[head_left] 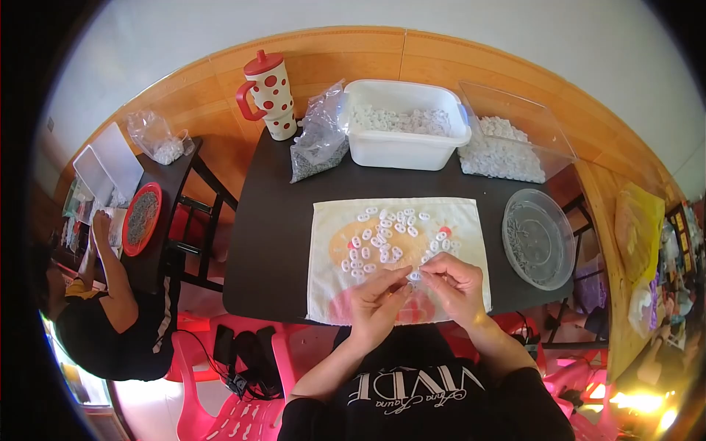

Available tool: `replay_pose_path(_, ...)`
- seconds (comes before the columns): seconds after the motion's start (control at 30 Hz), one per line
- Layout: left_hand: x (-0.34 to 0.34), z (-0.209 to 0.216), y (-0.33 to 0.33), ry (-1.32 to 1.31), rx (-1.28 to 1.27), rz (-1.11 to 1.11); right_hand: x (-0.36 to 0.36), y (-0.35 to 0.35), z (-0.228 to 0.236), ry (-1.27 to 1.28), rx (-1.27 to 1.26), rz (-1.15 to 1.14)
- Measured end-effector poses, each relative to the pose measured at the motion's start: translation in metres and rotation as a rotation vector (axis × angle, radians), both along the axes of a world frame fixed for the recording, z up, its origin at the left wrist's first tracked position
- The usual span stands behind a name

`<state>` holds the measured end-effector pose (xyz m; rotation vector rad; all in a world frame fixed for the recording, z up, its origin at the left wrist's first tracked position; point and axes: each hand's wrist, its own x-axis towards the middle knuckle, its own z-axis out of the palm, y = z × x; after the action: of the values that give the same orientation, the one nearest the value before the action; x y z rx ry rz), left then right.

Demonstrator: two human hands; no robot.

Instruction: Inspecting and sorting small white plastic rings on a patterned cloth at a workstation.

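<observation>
Over the near half of a printed towel (321, 242), my left hand (379, 303) and my right hand (457, 288) meet with thumbs and forefingers pinched. Between their fingertips is a small white oval plastic piece (415, 276) with two holes. My right fingers close on its edge. What the left fingertips pinch beside it is too small to make out. Many like white two-hole pieces (377, 241) lie loose on the towel just beyond my hands, mostly flat and some touching.
Along the back stand a spotted tumbler (273, 95), a bag of grey bits (320, 140), a white tub (404, 147) and a clear bin (507, 158) of white pieces. A round clear tub (539, 239) sits right. Another person (110, 316) works at the left table.
</observation>
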<state>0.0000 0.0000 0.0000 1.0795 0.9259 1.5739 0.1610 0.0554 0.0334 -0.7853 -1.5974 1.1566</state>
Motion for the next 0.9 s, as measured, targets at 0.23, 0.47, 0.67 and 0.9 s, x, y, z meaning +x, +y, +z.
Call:
replay_pose_path(0.23,0.006,0.002,-0.004,-0.060,0.034,0.040,0.002,-0.005,0.005,-0.035,0.079,0.068)
replay_pose_path(0.47,0.005,0.004,-0.007,-0.068,0.044,0.050,0.006,-0.002,0.011,-0.135,0.179,0.109)
replay_pose_path(0.67,0.005,0.010,-0.008,-0.104,0.036,0.059,0.002,-0.004,0.019,-0.285,0.418,0.049)
replay_pose_path(0.9,0.003,0.011,-0.009,-0.117,0.037,0.027,0.003,-0.004,0.015,-0.230,0.390,0.047)
